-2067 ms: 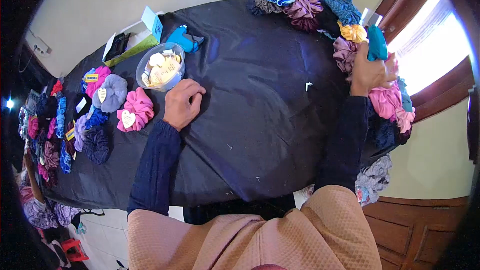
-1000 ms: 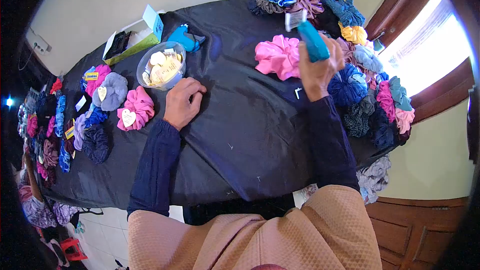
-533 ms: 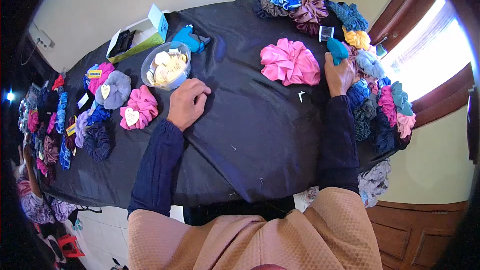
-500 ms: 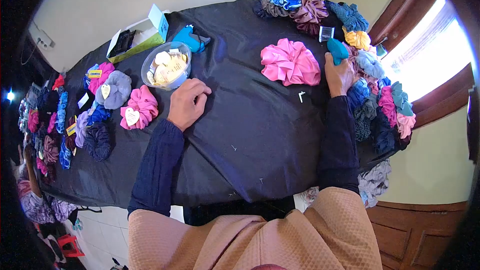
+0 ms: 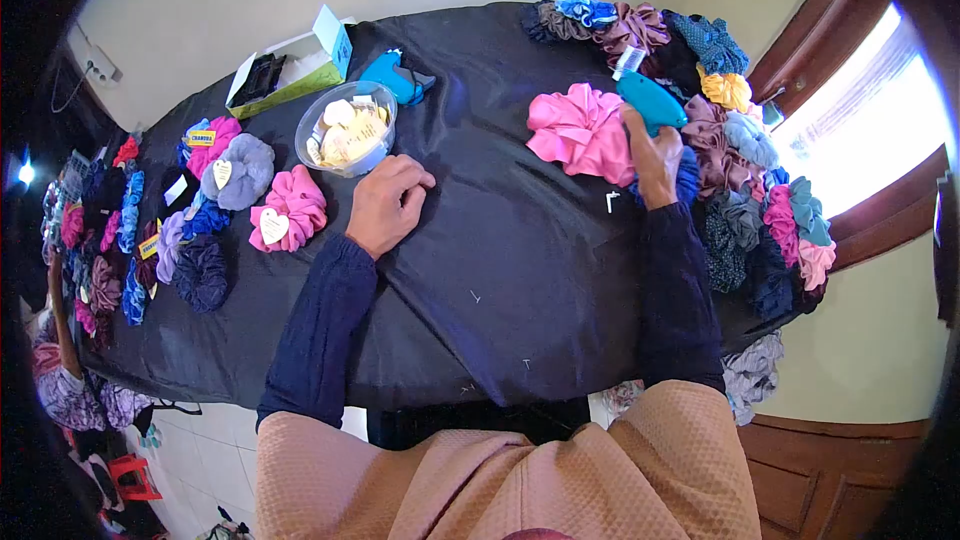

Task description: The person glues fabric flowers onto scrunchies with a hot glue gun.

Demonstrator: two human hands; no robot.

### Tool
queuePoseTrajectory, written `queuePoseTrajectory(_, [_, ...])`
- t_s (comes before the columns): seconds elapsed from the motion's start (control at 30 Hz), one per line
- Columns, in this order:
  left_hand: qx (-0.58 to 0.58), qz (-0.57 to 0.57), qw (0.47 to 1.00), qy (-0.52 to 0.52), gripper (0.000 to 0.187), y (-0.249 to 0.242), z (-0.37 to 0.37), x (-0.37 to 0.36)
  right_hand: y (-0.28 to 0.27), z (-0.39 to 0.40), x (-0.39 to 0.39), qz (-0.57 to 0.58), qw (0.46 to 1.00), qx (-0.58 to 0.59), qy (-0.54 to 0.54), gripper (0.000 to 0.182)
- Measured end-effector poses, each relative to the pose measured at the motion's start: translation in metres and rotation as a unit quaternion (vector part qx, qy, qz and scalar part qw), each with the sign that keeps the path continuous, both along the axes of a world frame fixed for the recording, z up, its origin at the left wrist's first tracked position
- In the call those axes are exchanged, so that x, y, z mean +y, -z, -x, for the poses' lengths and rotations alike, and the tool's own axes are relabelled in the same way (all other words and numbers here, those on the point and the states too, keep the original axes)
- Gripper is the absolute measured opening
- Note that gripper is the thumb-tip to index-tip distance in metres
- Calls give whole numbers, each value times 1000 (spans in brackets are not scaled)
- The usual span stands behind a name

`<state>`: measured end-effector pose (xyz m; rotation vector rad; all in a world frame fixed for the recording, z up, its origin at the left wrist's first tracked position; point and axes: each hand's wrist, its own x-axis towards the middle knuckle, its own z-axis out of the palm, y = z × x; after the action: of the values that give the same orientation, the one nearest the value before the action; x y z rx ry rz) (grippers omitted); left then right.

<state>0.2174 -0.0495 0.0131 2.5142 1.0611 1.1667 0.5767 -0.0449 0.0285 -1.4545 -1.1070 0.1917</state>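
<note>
My right hand [image 5: 655,162] grips a teal tagging gun [image 5: 652,103] with a strip of white fasteners [image 5: 629,61] standing at its end. A blue scrunchie [image 5: 686,176] shows right beside that hand's fingers. Just left of it lies a big pink satin scrunchie [image 5: 577,133]. My left hand [image 5: 389,203] rests on the black cloth with fingers curled in, and nothing shows in it. Close behind its knuckles stands a clear tub [image 5: 303,145] of cream paper tags [image 5: 350,131]. A pink scrunchie with a heart-shaped tag [image 5: 290,208] lies left of this hand.
A second teal tagging gun [image 5: 398,77] lies behind the tub, near an open green-and-white box [image 5: 318,67]. Tagged scrunchies [image 5: 238,174] cover the left side; untagged ones [image 5: 740,140] heap along the right edge. Small white plastic bits [image 5: 612,202] dot the black cloth [image 5: 480,240]. Another person's arm [image 5: 62,320] shows far left.
My right hand has moved left toward the pink satin scrunchie, and the tagging gun has swung round leftward. The blue scrunchie has shifted left with it. My left hand stays in place.
</note>
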Motion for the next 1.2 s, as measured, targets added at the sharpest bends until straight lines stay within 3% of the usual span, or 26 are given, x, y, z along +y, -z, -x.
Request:
queuePoseTrajectory(0.07, [1,0,1000,2,9,0,0,0,1,19,-1,-43,979,155,-126,24])
queuePoseTrajectory(0.1, [1,0,1000,2,9,0,0,0,2,26,-3,-43,979,155,-127,24])
queuePoseTrajectory(0.17, [1,-1,1000,1,9,0,0,0,2,41,-7,-83,910,280,-293,17])
queuePoseTrajectory(0.23, [17,8,1000,-7,9,-1,0,0,-13,71,-22,-79,912,284,-287,16])
queuePoseTrajectory(0.3, [15,3,1000,-2,9,1,1,1,-15,84,-28,-111,941,163,-274,17])
queuePoseTrajectory(0.33, [13,-1,1000,5,9,1,1,3,-10,86,-32,-58,946,159,-278,16])
queuePoseTrajectory(0.47, [25,4,1000,6,9,3,1,4,-6,107,-35,-83,926,114,-350,15])
queuePoseTrajectory(0.73, [14,19,1000,6,10,2,0,3,-6,161,-38,9,882,250,-400,19])
queuePoseTrajectory(1.0, [5,56,998,10,13,2,3,2,15,193,-6,19,914,230,-334,18])
queuePoseTrajectory(1.2, [-3,28,1000,8,13,5,4,2,12,189,-6,52,907,272,-318,19])
